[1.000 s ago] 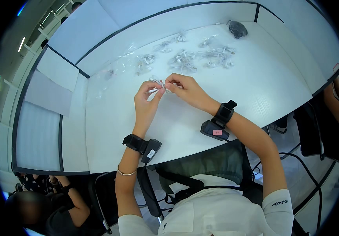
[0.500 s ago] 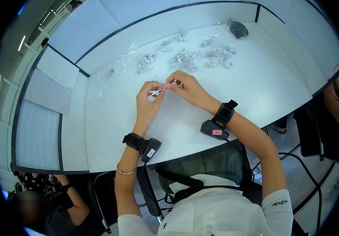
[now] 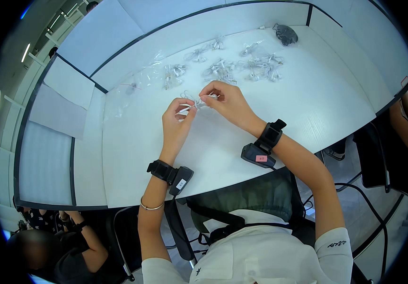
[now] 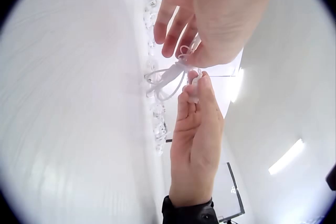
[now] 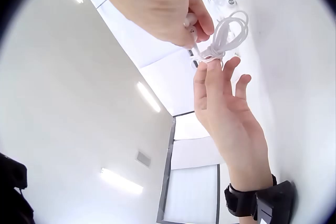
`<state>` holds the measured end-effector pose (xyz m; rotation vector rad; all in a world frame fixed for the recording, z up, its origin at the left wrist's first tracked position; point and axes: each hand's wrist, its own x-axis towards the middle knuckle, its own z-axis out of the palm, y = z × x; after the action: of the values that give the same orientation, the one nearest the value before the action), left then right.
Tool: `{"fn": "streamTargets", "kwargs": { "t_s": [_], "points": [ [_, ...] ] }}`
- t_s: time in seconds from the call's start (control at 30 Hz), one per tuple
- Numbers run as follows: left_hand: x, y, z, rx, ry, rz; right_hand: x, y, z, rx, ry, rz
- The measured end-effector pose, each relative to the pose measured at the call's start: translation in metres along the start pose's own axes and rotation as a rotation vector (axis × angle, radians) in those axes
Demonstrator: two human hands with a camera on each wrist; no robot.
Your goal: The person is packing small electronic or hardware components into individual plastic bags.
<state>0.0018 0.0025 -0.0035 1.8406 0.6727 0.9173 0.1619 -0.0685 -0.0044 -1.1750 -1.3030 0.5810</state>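
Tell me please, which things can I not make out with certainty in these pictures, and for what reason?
Right wrist view: the part of the white earphones pinched by the left hand, covered by its fingertips.
Right wrist view: part of the right hand, cut off by the top edge.
Head view: the writing on the pink label, too small.
Head view: the count of cable bundles, which overlap.

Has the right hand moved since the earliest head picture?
Yes, slightly: the right hand has shifted forward, closer to the middle cable pile on the table.
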Motion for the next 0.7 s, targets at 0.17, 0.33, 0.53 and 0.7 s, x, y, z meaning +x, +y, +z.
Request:
{"fn": "streamTargets", "kwargs": {
  "t_s": [0.17, 0.33, 0.53, 0.7],
  "points": [
    [0.0001, -0.0018, 0.0013, 0.022, -0.013, 0.05, -0.0004, 0.0031, 0.0018, 0.034, -0.005, 0.025],
    [0.0007, -0.0026, 0.0016, 0.053, -0.026, 0.072, -0.0014, -0.0013, 0.0015, -0.01, 0.027, -0.015],
    [0.0013, -0.0007, 0.003, 0.081, -0.02, 0.078, -0.0022, -0.0022, 0.0022, -0.11, 0.012, -0.05],
    [0.0015, -0.0019, 0.0023, 0.086, -0.006, 0.075, -0.0014, 0.0007, 0.0, -0.046, -0.046, 0.011]
  ]
}}
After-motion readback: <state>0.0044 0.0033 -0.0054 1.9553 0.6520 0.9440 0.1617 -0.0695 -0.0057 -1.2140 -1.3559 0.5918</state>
